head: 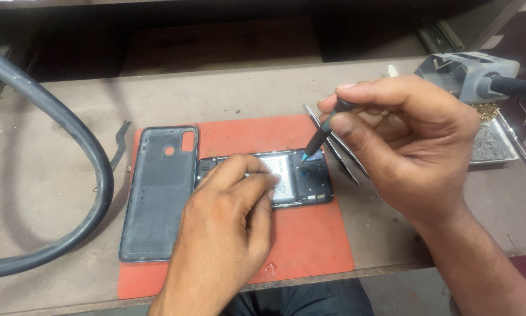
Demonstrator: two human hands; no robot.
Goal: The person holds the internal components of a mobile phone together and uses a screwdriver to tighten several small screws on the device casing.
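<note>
An opened phone [309,181] lies on an orange mat [309,246], its battery and circuit board showing. My left hand [228,234] presses down on the phone's left half with the fingers over the battery. My right hand [403,146] grips a thin dark screwdriver [320,137], tilted, its tip touching the phone's upper right part. The phone's removed back cover [157,193] lies inside-up on the mat to the left, apart from both hands.
A thick grey hose [93,158] curves over the left of the worn bench [52,105]. Metal tweezers [333,146] lie right of the phone. A metal tray [497,143] and a grey tool holder [468,70] stand at the right. A thin flex strip [121,137] lies near the cover.
</note>
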